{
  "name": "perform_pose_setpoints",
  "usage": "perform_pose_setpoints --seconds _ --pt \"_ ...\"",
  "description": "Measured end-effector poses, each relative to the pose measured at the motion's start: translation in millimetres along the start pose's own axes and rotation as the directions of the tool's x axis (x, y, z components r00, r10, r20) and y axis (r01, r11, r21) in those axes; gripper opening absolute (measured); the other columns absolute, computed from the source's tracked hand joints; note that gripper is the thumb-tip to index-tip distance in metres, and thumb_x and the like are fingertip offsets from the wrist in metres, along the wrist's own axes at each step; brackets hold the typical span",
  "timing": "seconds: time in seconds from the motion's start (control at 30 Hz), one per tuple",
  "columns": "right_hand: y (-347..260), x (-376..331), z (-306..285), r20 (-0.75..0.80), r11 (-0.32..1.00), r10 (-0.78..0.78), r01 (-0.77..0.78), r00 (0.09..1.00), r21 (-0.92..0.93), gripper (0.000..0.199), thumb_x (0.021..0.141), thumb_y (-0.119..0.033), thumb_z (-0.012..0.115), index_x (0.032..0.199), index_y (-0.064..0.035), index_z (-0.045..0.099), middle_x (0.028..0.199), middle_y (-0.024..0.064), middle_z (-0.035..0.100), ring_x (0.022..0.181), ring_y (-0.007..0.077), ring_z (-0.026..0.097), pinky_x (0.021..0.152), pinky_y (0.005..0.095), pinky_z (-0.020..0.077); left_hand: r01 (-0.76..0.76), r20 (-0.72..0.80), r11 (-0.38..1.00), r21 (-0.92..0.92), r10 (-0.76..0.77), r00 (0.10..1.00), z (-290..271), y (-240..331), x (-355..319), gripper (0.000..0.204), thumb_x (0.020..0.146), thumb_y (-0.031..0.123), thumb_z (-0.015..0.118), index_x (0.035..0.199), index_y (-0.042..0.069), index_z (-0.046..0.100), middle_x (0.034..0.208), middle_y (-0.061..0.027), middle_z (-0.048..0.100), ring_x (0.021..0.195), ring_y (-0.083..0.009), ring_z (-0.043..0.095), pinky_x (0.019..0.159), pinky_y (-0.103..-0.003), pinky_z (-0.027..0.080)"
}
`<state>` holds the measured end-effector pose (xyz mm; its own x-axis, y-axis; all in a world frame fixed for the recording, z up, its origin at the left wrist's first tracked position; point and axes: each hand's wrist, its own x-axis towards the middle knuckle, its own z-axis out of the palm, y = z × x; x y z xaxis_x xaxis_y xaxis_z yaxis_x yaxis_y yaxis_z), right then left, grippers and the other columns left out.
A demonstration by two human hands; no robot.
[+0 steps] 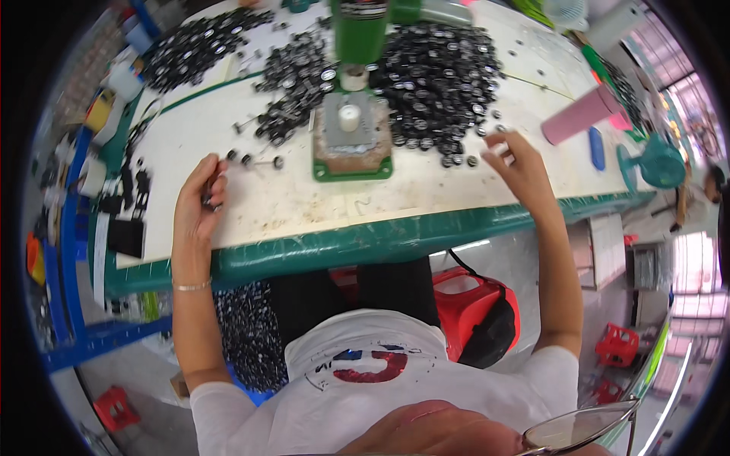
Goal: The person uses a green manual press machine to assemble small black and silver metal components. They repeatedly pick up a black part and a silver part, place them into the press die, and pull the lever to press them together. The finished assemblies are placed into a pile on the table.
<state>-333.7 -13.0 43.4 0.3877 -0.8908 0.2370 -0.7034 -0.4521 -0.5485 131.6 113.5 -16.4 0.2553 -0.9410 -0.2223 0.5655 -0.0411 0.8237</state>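
Note:
My left hand [202, 194] is closed around small dark parts, seen only partly between its fingers. Just right of it on the tabletop lie a few black round-headed pieces with thin shafts [277, 162]. At the right, my right hand [522, 169] hovers by the edge of a large heap of black round parts [433, 80], fingers bent and thumb apart from the forefinger; I see nothing in it. Between the hands stands a green bench press [359, 34]. A white round post [349, 117] sits on the grey plate [369, 137] of its base.
More black parts [201, 49] lie at the back left. A pink cylinder [582, 114], a blue object [597, 148] and a small teal fan [658, 161] are at the right. The table's green edge [327, 242] runs before me; a bin of black parts [249, 334] stands below it.

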Motion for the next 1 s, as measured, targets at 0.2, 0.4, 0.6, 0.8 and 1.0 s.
perform_pose_setpoints --seconds 0.2,0.4,0.6,0.8,1.0 --pt "17 -32 39 -0.026 1.000 -0.010 0.010 1.000 0.009 0.019 0.082 -0.003 0.064 0.101 -0.0024 0.060 0.091 0.0070 0.057 0.069 0.0162 0.052 0.063 0.0282 0.0442 0.026 -0.105 0.851 0.524 0.034 0.994 -5 16 -9 0.022 0.085 0.013 0.065 0.103 -0.001 0.064 0.078 -0.0013 0.060 0.050 -0.0025 0.040 0.040 -0.018 0.026" --pt "23 -23 45 -0.071 1.000 -0.026 0.026 0.997 0.003 0.013 0.081 -0.002 0.065 0.093 -0.0017 0.059 0.087 0.0061 0.055 0.065 0.0142 0.048 0.059 0.0277 0.0414 0.004 -0.125 0.338 0.941 0.337 0.933 10 -2 10 0.036 0.076 0.035 0.075 0.082 0.000 0.071 0.069 -0.0066 0.066 0.065 -0.0137 0.061 0.061 -0.026 0.047" --pt "26 -6 36 -0.171 0.984 -0.159 0.170 0.972 0.048 0.016 0.080 0.000 0.067 0.094 -0.0019 0.060 0.085 0.0078 0.057 0.065 0.0166 0.052 0.061 0.0286 0.0433 0.092 -0.226 0.375 0.923 0.330 0.917 0 0 44 0.037 0.074 0.036 0.076 0.075 0.000 0.070 0.061 -0.0066 0.064 0.057 -0.0133 0.059 0.057 -0.026 0.045" --pt "-40 47 47 -0.169 0.872 -0.333 0.371 0.928 0.320 0.026 0.081 -0.002 0.067 0.107 -0.0034 0.063 0.095 0.0098 0.059 0.080 0.0193 0.060 0.070 0.0297 0.0486 0.191 -0.281 0.407 0.893 0.173 0.944 39 17 39 0.028 0.077 0.031 0.074 0.074 0.004 0.068 0.058 0.0007 0.059 0.040 -0.0035 0.038 0.037 -0.021 0.024" --pt "-90 88 109 0.016 0.799 -0.432 0.375 0.901 0.470 0.020 0.084 -0.015 0.064 0.101 -0.0053 0.064 0.097 0.0096 0.057 0.083 0.0263 0.059 0.075 0.0350 0.0490 0.066 -0.316 0.606 0.793 0.316 0.895 38 -6 14 0.022 0.080 0.022 0.073 0.088 0.003 0.068 0.073 -0.0006 0.065 0.049 -0.0030 0.046 0.038 -0.019 0.025"
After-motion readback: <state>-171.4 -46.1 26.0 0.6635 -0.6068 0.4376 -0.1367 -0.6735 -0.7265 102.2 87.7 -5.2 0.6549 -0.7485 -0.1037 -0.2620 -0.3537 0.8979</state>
